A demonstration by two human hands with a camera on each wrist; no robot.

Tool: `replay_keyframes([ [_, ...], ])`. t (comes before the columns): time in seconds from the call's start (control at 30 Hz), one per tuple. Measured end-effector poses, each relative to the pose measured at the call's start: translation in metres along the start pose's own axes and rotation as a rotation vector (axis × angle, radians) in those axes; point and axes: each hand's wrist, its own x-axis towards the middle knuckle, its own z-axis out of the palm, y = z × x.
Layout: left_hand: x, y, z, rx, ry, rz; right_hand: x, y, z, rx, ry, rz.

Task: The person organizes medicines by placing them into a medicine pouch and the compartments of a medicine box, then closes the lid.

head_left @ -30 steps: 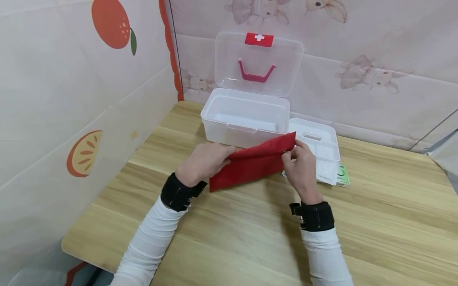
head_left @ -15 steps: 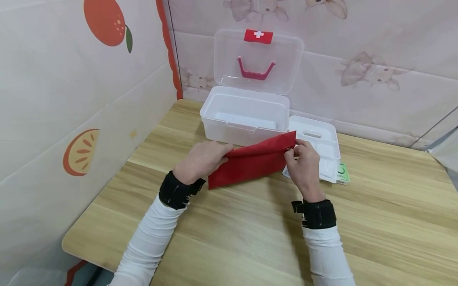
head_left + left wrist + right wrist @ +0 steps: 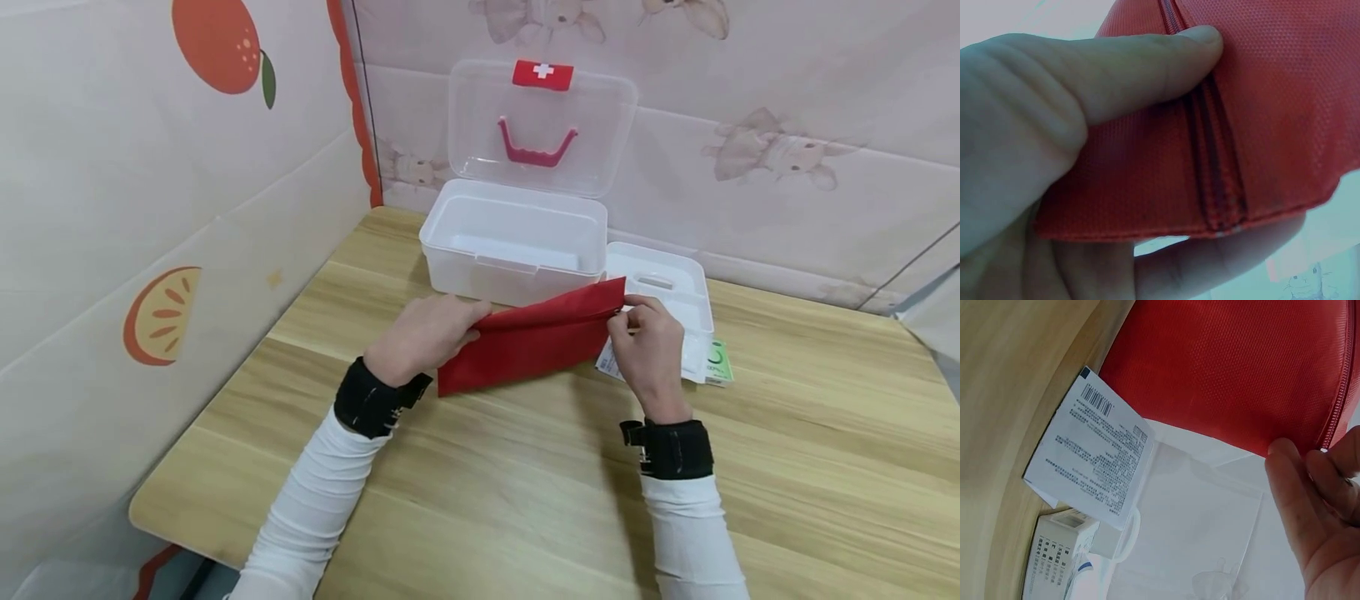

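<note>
A red zippered pouch (image 3: 532, 342) is held up at a slant above the table between both hands. My left hand (image 3: 427, 337) grips its left end. In the left wrist view, the thumb (image 3: 1154, 65) lies across the zipper (image 3: 1216, 156), with fingers behind the fabric. At the pouch's right end, my right hand (image 3: 648, 350) pinches beside the end of the zipper. The right wrist view shows the zipper teeth (image 3: 1341, 394) meshed near these fingertips (image 3: 1285, 450). Whether the zipper pull is between them is hidden.
Behind the pouch stands a clear plastic box (image 3: 480, 279) with its lid (image 3: 592, 142) raised against the wall. A white divided tray (image 3: 693, 292) lies right of it. A printed white packet (image 3: 1094, 447) and a small green-and-white carton (image 3: 720, 364) sit by the tray's front edge.
My right hand has shifted a little to the right, pulling the pouch's right end slightly the same way. The left hand keeps its grip, nearly still.
</note>
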Motion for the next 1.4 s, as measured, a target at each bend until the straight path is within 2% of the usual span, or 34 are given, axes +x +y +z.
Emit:
replay_keyframes([
  [0.27, 0.001, 0.001, 0.0, -0.001, -0.001, 0.019, 0.0, -0.001, -0.003, 0.011, 0.022, 0.029],
  [0.67, -0.001, -0.001, -0.002, 0.002, 0.01, 0.02, 0.003, 0.001, -0.005, 0.024, 0.031, 0.0],
  [0.9, 0.0, -0.004, -0.002, 0.027, 0.014, 0.016, 0.004, 0.003, -0.008, 0.063, 0.042, 0.028],
  [1.2, -0.001, -0.008, -0.004, -0.013, 0.008, 0.008, 0.005, 0.001, -0.011, 0.101, 0.007, 0.09],
  [1.4, 0.0, -0.012, -0.003, -0.071, 0.004, -0.003, 0.005, 0.002, -0.015, 0.132, -0.013, 0.094],
])
